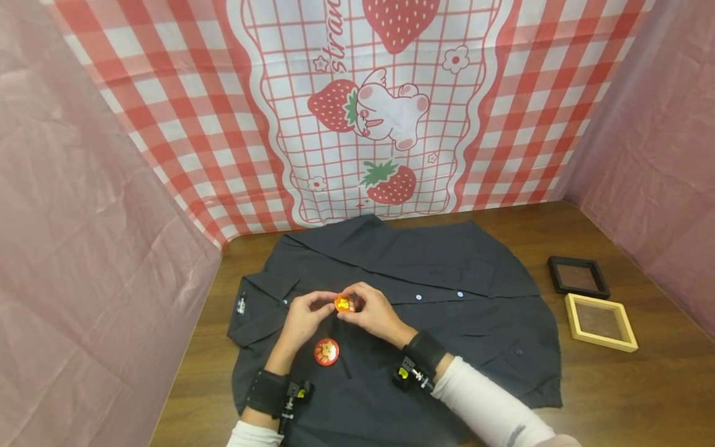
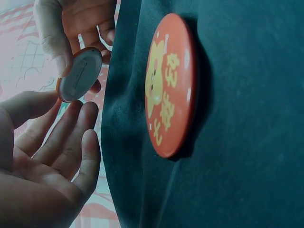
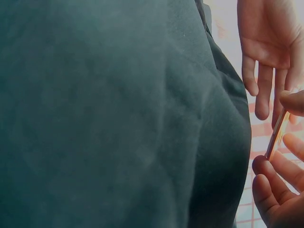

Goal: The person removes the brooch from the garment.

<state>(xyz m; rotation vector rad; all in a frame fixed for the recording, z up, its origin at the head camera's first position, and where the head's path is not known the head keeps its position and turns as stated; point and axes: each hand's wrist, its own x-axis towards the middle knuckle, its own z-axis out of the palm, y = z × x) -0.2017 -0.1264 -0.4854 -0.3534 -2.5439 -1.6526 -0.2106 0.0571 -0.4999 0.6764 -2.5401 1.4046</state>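
Over a dark button shirt [image 1: 391,347], both hands meet at a round orange pin badge [image 1: 345,303] with a yellow design. My left hand [image 1: 304,320] pinches its left edge between thumb and fingers. From the other side, my right hand [image 1: 375,312] grips the same badge by its rim. The left wrist view shows the pale back of the orange badge [image 2: 81,76], where a thin pin runs across. Below the hands, a red badge [image 1: 326,352] lies face up on the shirt; its cartoon and yellow lettering show close up in the left wrist view.
The shirt is spread over a wooden table [image 1: 665,385], its collar [image 1: 268,288] to the left. At the right lie a black frame [image 1: 578,277] and a pale yellow frame [image 1: 606,338]. A strawberry-print cloth [image 1: 368,174] hangs behind, with pink cloth [image 1: 100,248] at both sides.
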